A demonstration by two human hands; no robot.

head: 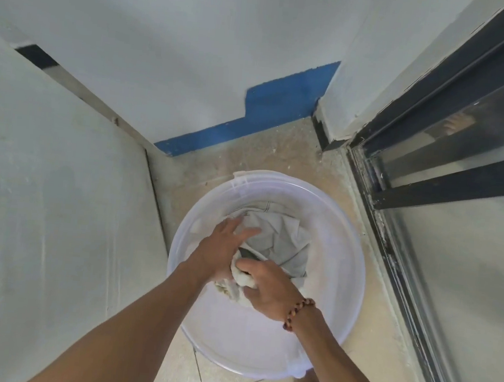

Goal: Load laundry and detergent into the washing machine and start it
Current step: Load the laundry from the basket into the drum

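Nearest the camera, two bare forearms reach down into a round translucent white plastic tub [334, 346] that stands on the pale tiled floor [183, 378]. The right hand [268, 291], with a brown beaded bracelet [296, 313] at its wrist, has its fingers curled round a bunched white cloth [243, 282], so this grip is closed on the laundry. Just beyond it the left hand [224, 246] lies with fingers fairly straight on a crumpled pale grey garment [283, 240]; it presses or gathers the fabric rather than clasps it, and whether the thumb pinches anything underneath is hidden. A small dark piece [246, 253] shows between the two hands; what it is cannot be told.

All the laundry in view sits inside the tub, toward its far side. No washing machine or detergent is in view, so loading looks barely begun.

The main risk, as I judge it, is a partial lift: with only one hand truly clasping, the grey garment may slide off and trail onto the dusty, speckled floor [257, 154] beyond the tub. The light tub might also tip or skid if cloth snags on its rim.

Farther off stand a grey wall with a blue painted strip [270, 115] at its foot, and on the right a dark-framed sliding glass door [448, 185].
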